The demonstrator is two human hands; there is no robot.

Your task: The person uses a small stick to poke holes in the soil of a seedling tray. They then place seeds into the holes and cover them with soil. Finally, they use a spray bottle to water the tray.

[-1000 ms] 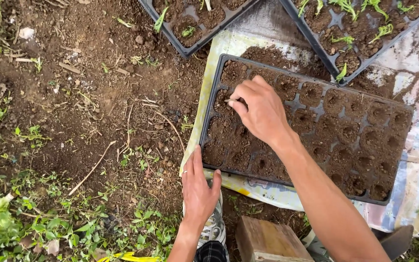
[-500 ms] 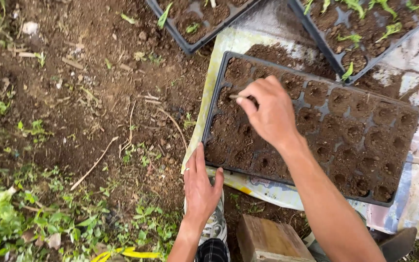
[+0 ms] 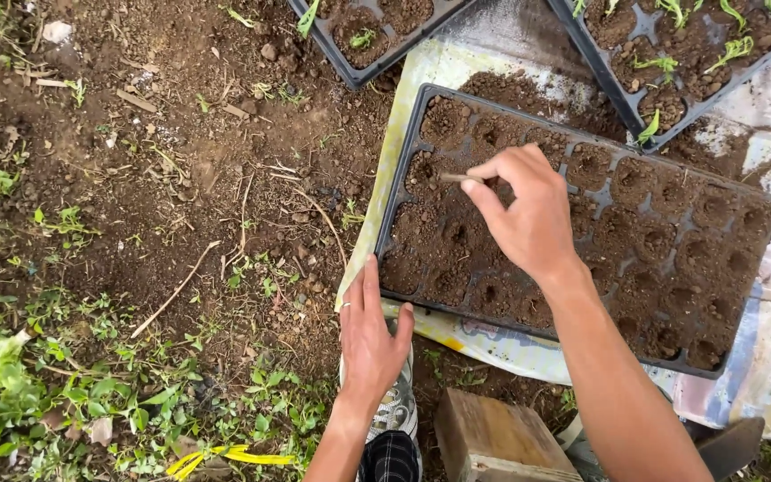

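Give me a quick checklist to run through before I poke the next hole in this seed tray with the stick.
1. Stick gripped in the right hand: ok, pinched between thumb and fingers.
2. Stick tip over a soil cell of the black seed tray: ok, near the tray's left end.
3. Left hand steadying the tray: not ok, it rests flat on the near edge of the sheet, not on the tray.
4. Cells filled with soil: ok.
5. Which cells near the hand already have holes: cannot tell, the hand covers several.
6. Seedling trays clear of the work: ok, at the far side.
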